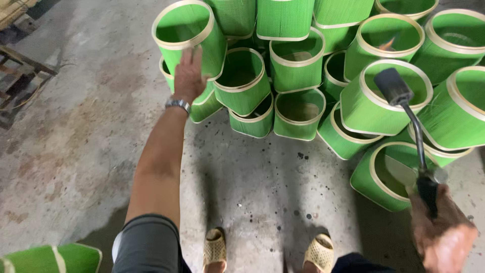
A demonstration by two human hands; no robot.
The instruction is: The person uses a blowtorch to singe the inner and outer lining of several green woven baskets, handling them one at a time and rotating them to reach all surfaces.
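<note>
A heap of green woven baskets (298,65) lies stacked on the concrete floor (76,131). The left hand (189,75), fingers spread, touches the top-left basket (188,35). The right hand (440,230) grips a dark long-necked tool (404,108) over the right-hand baskets.

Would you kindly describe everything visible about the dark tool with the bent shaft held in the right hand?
The dark tool with a bent metal shaft has a blocky black head at its far end, raised in front of a green woven basket with a pale rim. Its thin shaft curves down to a black grip, which the right hand clasps at the lower right. Whether the head touches the basket cannot be told.
</note>
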